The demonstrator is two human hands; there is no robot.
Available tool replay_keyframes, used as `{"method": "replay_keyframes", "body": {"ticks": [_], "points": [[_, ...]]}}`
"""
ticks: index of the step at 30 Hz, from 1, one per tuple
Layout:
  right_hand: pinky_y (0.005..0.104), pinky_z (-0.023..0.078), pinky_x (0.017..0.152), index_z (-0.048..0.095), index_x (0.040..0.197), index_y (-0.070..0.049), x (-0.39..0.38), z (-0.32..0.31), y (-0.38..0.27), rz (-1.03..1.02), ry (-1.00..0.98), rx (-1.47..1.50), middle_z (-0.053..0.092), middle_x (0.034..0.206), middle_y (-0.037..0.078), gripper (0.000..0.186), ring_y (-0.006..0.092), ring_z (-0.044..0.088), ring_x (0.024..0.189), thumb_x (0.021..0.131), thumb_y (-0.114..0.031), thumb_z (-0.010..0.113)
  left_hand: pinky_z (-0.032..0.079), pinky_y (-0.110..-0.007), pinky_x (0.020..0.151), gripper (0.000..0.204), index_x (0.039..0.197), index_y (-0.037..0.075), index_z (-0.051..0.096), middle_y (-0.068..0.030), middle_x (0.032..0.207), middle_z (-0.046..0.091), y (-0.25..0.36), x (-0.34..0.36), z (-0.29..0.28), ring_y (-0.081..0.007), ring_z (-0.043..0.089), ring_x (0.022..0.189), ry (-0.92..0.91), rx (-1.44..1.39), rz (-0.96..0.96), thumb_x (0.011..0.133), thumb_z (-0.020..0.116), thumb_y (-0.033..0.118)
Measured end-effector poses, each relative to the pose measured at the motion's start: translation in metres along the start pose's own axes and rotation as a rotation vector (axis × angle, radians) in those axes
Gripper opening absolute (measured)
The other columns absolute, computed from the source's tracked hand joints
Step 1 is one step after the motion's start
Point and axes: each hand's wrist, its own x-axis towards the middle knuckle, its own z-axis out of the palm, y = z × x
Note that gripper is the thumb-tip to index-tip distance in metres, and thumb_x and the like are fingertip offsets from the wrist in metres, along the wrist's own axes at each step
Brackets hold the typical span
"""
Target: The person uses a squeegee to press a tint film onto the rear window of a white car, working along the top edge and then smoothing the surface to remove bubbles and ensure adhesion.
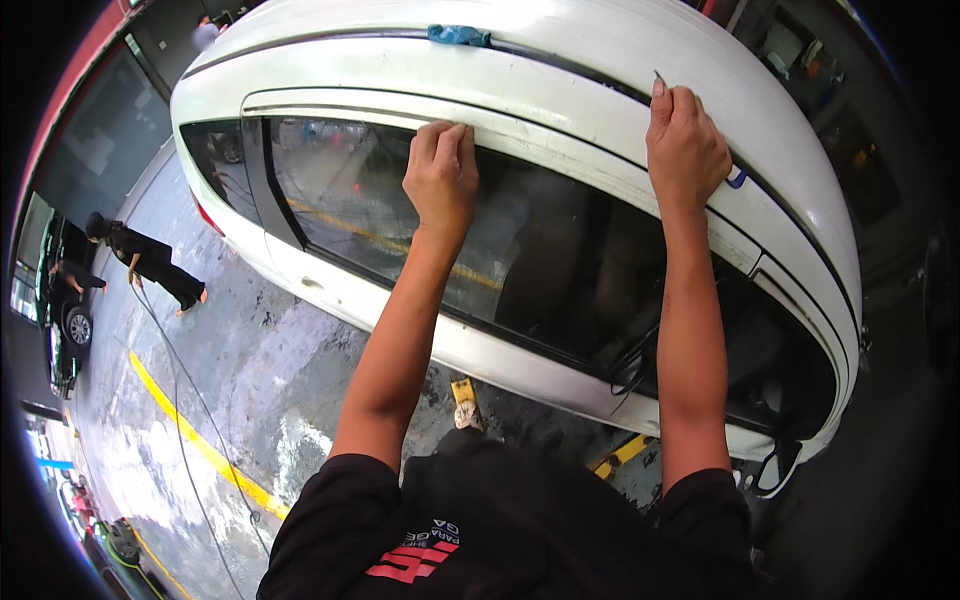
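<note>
A white car (620,60) stands side-on before me, its roof and dark side windows (370,200) facing me. My left hand (440,175) is closed, fingers curled down against the upper edge of the window frame; what they pinch, if anything, is hidden. Farther right, my right hand (688,145) is closed over the dark roof groove (600,78). It grips a slim tool with a blue end (738,178) at the heel of the hand; a small grey tip shows beyond the thumb. A crumpled blue cloth (458,35) lies on the roof along the groove.
At left, a person in dark clothes (150,255) holds a long thin hose (185,390) that trails over the wet grey floor (250,370). Beyond stands a dark car (62,300). A yellow metal piece (463,395) is by the white car's lower side. A side mirror (778,468) juts out at right.
</note>
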Motion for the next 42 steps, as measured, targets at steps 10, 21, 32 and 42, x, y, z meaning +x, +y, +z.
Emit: {"method": "replay_keyframes", "body": {"ticks": [10, 21, 32, 42], "points": [[0.0362, 0.055, 0.064, 0.063, 0.087, -0.013, 0.002, 0.007, 0.001, 0.032, -0.015, 0.031, 0.071, 0.078, 0.001, 0.037, 0.0226, 0.071, 0.07, 0.106, -0.043, 0.055, 0.055, -0.034, 0.07, 0.014, 0.099, -0.001, 0.075, -0.0118, 0.093, 0.071, -0.001, 0.015, -0.009, -0.0248, 0.07, 0.078, -0.111, -0.142, -0.193, 0.091, 0.078, 0.01], [0.0375, 0.056, 0.059, 0.06, 0.088, -0.014, -0.005, 0.01, 0.008, -0.019, 0.045, 0.012, 0.072, 0.08, 0.0, 0.04, 0.025, 0.072, 0.069, 0.109, -0.047, 0.049, 0.055, -0.038, 0.068, 0.007, 0.096, 0.005, 0.074, -0.0106, 0.095, 0.069, 0.004, 0.007, -0.004, -0.0284, 0.069, 0.078, -0.07, 0.076, -0.021, 0.092, 0.073, 0.01], [0.0371, 0.056, 0.064, 0.063, 0.086, -0.015, -0.001, 0.01, 0.004, 0.033, 0.022, 0.044, 0.071, 0.077, 0.001, 0.035, 0.0239, 0.072, 0.07, 0.105, -0.043, 0.056, 0.055, -0.035, 0.07, 0.014, 0.105, 0.002, 0.077, -0.0127, 0.093, 0.069, 0.0, 0.012, -0.011, -0.0249, 0.068, 0.076, -0.146, -0.082, -0.101, 0.094, 0.074, 0.011], [0.038, 0.056, 0.066, 0.064, 0.088, -0.014, -0.001, 0.006, 0.004, 0.03, -0.002, 0.032, 0.072, 0.08, 0.001, 0.037, 0.0233, 0.073, 0.073, 0.106, -0.045, 0.054, 0.056, -0.043, 0.071, 0.008, 0.101, 0.004, 0.06, -0.014, 0.099, 0.061, 0.008, 0.006, -0.003, -0.0349, 0.065, 0.091, -0.149, 0.173, 0.047, 0.095, 0.064, 0.007]]}}
